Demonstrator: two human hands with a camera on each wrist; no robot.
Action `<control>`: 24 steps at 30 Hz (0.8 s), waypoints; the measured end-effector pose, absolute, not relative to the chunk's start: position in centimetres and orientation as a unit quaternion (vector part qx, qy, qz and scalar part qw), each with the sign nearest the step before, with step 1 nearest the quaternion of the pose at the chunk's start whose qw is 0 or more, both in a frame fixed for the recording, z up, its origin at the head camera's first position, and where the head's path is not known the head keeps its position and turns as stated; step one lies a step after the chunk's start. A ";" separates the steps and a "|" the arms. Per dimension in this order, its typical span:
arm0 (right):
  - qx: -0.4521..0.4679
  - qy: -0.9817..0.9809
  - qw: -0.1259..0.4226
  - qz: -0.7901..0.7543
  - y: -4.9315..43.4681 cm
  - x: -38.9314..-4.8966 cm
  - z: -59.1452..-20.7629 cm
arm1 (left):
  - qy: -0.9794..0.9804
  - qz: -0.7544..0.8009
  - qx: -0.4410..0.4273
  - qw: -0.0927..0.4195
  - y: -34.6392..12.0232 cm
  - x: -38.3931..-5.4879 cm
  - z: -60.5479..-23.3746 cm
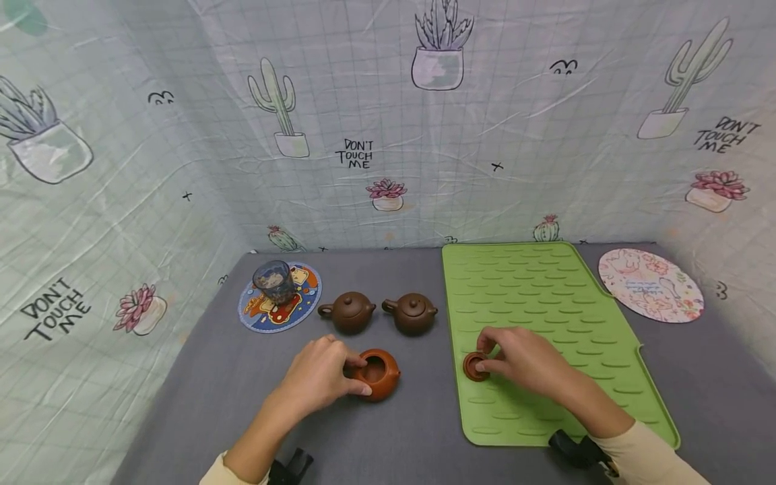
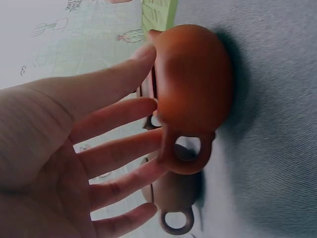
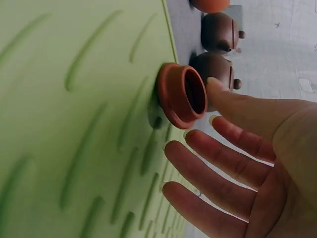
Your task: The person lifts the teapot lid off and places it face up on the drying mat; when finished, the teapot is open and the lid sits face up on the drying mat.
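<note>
Head: lid (image 1: 470,370) on grn mat (image 1: 521,276)

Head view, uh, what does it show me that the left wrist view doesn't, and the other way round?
Only the head view shows the glass on its coaster, the small lid and the pink patterned oval mat. Only the left wrist view shows the looped handle of the orange teapot. Both share the left hand touching that teapot, brown teapots, part of the green mat and the gray tabletop.
</note>
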State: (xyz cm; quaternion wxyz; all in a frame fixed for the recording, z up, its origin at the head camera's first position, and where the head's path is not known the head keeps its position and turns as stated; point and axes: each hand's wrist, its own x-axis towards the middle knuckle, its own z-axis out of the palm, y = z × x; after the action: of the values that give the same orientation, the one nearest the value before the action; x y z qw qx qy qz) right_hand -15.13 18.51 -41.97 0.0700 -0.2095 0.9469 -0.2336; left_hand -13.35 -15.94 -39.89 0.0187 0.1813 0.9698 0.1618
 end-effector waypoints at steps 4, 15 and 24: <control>-0.209 0.952 0.067 -0.213 18.5 -15.5 -41.3 | 0.968 0.165 0.188 0.029 -15.9 -13.7 -39.3; -0.249 0.951 0.030 -0.182 18.3 -17.6 -39.5 | 0.958 0.154 0.243 -0.006 -14.8 -15.0 -37.4; -0.265 0.946 -0.003 -0.189 16.2 -19.3 -38.2 | 0.959 0.187 0.213 -0.004 -13.2 -16.4 -36.4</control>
State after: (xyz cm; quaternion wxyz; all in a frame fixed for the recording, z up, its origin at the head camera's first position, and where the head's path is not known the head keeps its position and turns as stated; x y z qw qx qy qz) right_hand -19.35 16.21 -38.21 -0.0027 -0.2645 0.9456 -0.1891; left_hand -16.35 -13.22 -36.38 -0.0039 0.2128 0.9590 0.1871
